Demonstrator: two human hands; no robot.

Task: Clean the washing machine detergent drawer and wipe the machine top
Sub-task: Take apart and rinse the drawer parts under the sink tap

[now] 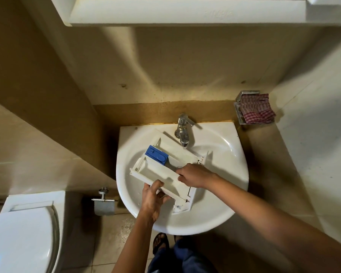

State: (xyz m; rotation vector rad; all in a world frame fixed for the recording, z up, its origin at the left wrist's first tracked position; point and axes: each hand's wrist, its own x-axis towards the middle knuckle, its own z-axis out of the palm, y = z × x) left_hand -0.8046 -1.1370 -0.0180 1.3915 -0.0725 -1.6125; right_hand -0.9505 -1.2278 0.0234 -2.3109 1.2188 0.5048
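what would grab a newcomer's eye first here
A white drawer with a blue insert lies diagonally across the sink under the tap. Both hands hold it: the left hand at its near edge, the right hand at its middle. A red checked cloth sits in a holder right of the tap.

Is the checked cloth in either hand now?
No: checked cloth lies in the wall rack; left hand and right hand hold the drawer.
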